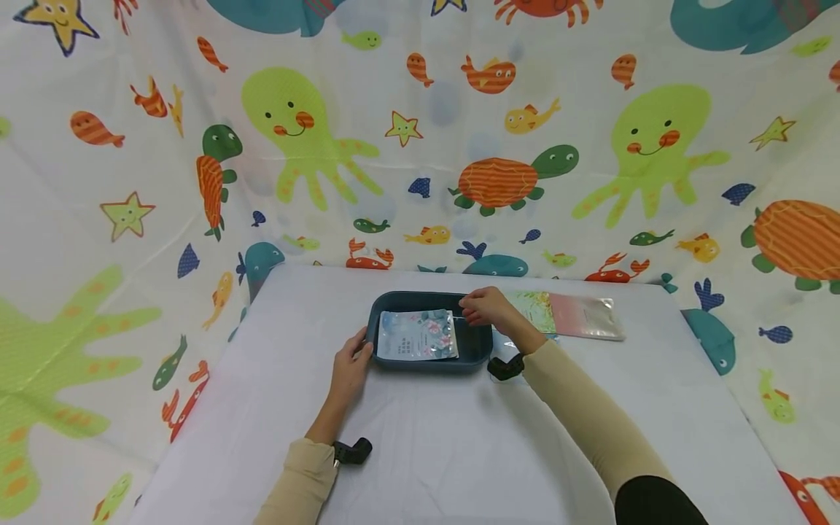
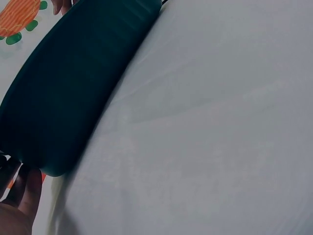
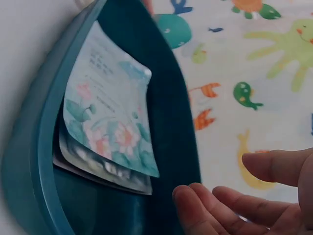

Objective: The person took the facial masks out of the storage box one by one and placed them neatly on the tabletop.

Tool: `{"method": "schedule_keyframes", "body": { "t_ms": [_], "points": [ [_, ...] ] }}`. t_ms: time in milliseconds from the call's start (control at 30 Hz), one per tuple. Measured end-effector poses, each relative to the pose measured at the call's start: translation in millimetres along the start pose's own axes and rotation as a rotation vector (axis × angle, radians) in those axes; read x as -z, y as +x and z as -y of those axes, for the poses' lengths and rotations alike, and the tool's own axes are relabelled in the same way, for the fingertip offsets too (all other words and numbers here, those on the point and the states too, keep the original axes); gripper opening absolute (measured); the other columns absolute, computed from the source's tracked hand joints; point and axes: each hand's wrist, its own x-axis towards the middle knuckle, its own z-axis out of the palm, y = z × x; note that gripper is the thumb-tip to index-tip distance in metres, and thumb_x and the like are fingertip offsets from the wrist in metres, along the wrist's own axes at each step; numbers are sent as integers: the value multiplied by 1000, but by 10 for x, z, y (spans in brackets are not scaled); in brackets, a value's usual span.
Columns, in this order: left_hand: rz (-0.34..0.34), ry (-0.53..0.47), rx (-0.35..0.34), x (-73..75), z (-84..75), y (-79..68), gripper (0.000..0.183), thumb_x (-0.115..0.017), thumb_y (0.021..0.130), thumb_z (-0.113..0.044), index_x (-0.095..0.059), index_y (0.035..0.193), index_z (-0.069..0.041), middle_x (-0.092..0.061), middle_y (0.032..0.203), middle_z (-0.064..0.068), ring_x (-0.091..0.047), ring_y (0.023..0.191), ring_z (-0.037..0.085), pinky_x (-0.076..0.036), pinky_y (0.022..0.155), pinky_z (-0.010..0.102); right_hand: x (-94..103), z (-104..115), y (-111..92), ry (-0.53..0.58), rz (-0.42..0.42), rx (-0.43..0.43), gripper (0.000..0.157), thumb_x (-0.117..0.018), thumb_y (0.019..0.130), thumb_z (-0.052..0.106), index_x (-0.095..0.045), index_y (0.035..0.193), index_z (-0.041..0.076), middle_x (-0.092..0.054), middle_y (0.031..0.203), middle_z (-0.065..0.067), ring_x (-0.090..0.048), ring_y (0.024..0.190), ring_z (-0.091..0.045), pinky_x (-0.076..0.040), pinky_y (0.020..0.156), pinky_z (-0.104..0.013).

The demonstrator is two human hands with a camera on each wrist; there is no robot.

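Observation:
A dark teal tray (image 1: 429, 368) stands on the white-covered table. Inside, toward its left end, lies a light-blue flower-printed sachet (image 1: 413, 335); in the right wrist view another foil sachet (image 3: 102, 171) shows beneath it. My left hand (image 1: 349, 370) rests against the tray's left end, fingers touching the outer wall; the left wrist view catches those fingers (image 2: 30, 193) at the rounded corner. Over the tray's back right corner hovers my right hand (image 1: 487, 306). Its thumb and fingers are apart and loosely bent in the right wrist view, with nothing between them.
Right of the tray lie a green-and-yellow printed sachet (image 1: 534, 310) and a pink-and-silver sachet (image 1: 586, 315). A bluish sachet (image 1: 504, 347) is partly hidden behind the right wrist. A sea-animal printed curtain (image 1: 420, 146) hangs behind the table.

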Motion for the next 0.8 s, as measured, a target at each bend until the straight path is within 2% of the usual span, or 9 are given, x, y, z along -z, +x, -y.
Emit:
{"method": "schedule_keyframes", "body": {
  "t_ms": [300,400,633,800],
  "points": [
    [0,-5,0,6,39,23,47,-49,102,-17,-42,146,-2,-50,144,19,-49,131,33,-43,107,51,-285,-27,156,-82,47,-45,36,-55,98,19,-60,123,-7,-67,104,-21,-66,82,-24,-60,80,-34],
    [3,5,-4,-4,38,23,47,-49,102,-17,-42,146,-2,-50,144,19,-49,131,33,-44,106,51,-351,-61,179,-91,32,-60,36,-58,97,18,-60,123,-6,-68,100,-20,-68,78,-23,-60,79,-36],
    [-30,28,-28,-2,11,15,46,-51,101,-14,-44,143,1,-52,141,22,-51,128,36,-47,102,50,-491,-91,184,-190,20,-24,37,-60,95,16,-59,123,-8,-67,95,-19,-68,72,-23,-61,71,-35],
    [-22,16,-17,-7,25,19,46,-51,101,-13,-44,144,0,-52,142,20,-51,129,34,-46,103,49,-576,-130,215,-201,-52,-59,38,-62,94,15,-55,123,-7,-65,87,-14,-63,62,-18,-59,63,-30]
  ]
}}
